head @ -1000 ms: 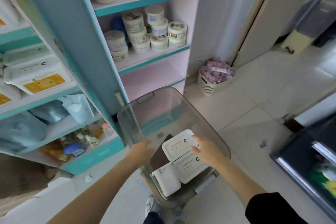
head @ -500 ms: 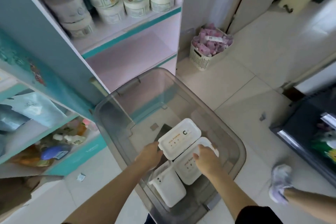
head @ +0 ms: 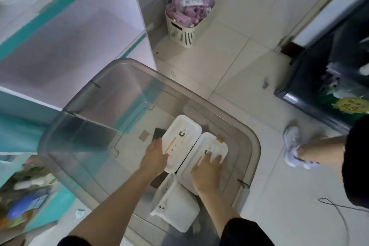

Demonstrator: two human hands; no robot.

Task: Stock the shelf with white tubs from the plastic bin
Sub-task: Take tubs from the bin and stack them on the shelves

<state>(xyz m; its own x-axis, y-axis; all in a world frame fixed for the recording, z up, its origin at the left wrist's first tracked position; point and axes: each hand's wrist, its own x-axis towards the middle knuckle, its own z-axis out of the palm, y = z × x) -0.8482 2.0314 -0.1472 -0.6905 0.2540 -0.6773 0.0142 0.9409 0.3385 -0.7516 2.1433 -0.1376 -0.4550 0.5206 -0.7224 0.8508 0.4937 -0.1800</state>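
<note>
A clear grey-tinted plastic bin (head: pixel 253 146) with rounded corners stands on the pale tiled floor (head: pixel 229 70), just right of the pink-and-teal shelf unit (head: pixel 65 32). Inside it lie three white rectangular tubs with lids. The far-left white tub (head: pixel 183 138) lies flat, lid up, with a dark ring mark and orange print on top. The right-hand white tub (head: pixel 211 150) lies flat just beside it, their long edges touching or almost so. The near white tub (head: pixel 175 205) is tipped on its side close to the bin's near wall.

The left hand (head: pixel 154 158) is down in the bin, its fingers curled against the left edge of the far-left tub; it looks to be gripping that edge, though the fingertips are hidden, so a firm hold cannot be confirmed. The right hand (head: pixel 206 171) lies on the near end of the right-hand tub with fingers spread flat over the lid, open and pressing rather than clasping.

A dark flat object (head: pixel 158 133) on the bin floor shows at the far-left tub's left side. The lower shelf board (head: pixel 79 50) nearest the bin is pink. Far beyond, against the wall, sits a white slotted basket (head: pixel 180 32) full of pink packets. At right, a leg and a white shoe (head: pixel 293 146) rest on the tiles near a dark cabinet (head: pixel 319 78).
</note>
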